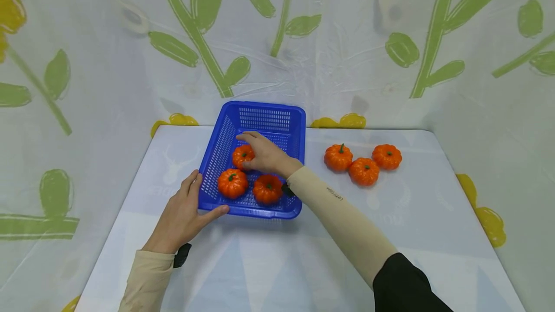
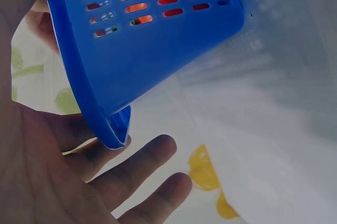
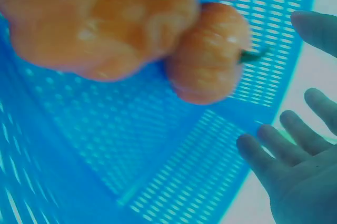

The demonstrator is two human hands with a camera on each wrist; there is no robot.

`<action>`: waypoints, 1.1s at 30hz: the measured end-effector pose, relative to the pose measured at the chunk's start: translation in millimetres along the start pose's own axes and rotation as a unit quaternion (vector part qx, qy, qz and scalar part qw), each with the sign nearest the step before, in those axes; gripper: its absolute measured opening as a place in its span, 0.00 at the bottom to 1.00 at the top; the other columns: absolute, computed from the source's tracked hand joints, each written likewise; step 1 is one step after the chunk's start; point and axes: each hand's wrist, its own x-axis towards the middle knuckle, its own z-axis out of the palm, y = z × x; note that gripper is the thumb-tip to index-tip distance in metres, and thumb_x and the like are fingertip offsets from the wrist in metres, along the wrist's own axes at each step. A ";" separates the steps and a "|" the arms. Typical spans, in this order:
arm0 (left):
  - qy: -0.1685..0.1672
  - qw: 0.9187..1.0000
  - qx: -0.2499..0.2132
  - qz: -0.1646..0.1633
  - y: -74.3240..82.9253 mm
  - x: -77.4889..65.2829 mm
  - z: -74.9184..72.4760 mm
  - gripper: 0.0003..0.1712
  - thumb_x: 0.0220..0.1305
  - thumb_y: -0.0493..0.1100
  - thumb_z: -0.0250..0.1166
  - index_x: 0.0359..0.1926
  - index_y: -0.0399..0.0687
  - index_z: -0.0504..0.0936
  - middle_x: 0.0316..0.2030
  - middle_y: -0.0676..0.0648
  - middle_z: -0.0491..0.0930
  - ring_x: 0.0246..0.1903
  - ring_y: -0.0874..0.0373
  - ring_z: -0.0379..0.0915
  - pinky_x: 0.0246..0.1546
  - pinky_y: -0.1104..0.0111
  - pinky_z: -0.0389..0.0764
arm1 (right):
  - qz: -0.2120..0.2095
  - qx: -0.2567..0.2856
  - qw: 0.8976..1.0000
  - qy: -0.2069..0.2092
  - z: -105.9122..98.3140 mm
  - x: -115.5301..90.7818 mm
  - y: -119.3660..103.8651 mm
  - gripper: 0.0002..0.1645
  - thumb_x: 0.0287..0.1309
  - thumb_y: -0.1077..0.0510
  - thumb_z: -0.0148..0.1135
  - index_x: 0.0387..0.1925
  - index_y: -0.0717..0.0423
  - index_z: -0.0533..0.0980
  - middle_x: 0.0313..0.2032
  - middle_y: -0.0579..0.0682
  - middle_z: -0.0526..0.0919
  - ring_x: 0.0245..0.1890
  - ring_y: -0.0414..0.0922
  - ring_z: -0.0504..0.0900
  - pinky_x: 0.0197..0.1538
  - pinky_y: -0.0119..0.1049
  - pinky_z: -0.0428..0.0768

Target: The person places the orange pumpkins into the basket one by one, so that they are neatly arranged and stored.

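We see the left hand (image 1: 179, 213) unclenched, touching the blue perforated plastic basket (image 1: 299, 134) at eight o'clock. The right hand (image 1: 266, 154), grip released, hovers over three orange ribbed pumpkins (image 1: 267, 189) inside; three more pumpkins (image 1: 364, 172) lie at three o'clock.

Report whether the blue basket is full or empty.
Neither, partly filled: the blue basket holds three orange pumpkins in its near part, while bare mesh shows at its far end.

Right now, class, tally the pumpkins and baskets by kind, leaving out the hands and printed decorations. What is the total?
Blue basket: 1
Orange pumpkins: 6 (3 inside the basket, 3 outside)
Total: 7
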 end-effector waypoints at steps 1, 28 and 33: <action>0.001 1.000 0.000 -0.001 0.4 -0.1 -0.3 0.68 0.58 0.77 0.63 0.77 0.30 0.51 0.74 0.27 0.52 0.66 0.26 0.62 0.63 0.37 0.67 | -0.006 -0.001 1.000 0.004 -3.6 -2.5 -2.5 0.45 0.63 0.52 0.71 0.77 0.48 0.61 0.77 0.51 0.58 0.75 0.48 0.59 0.74 0.44 0.63; -0.010 1.000 0.000 -0.023 3.4 -1.1 -2.6 0.70 0.56 0.79 0.61 0.78 0.31 0.49 0.75 0.28 0.50 0.67 0.25 0.59 0.63 0.36 0.66 | -0.095 0.023 0.988 0.117 -21.3 -112.3 -27.1 0.41 0.62 0.50 0.71 0.74 0.45 0.65 0.76 0.46 0.59 0.74 0.48 0.59 0.69 0.51 0.70; -0.013 1.000 -0.002 -0.028 4.0 -1.4 -1.6 0.70 0.56 0.79 0.61 0.78 0.32 0.49 0.76 0.28 0.49 0.67 0.25 0.59 0.63 0.36 0.65 | -0.083 0.034 0.984 0.154 -18.0 -133.8 -14.9 0.40 0.62 0.49 0.71 0.73 0.44 0.66 0.75 0.44 0.59 0.74 0.47 0.59 0.69 0.52 0.70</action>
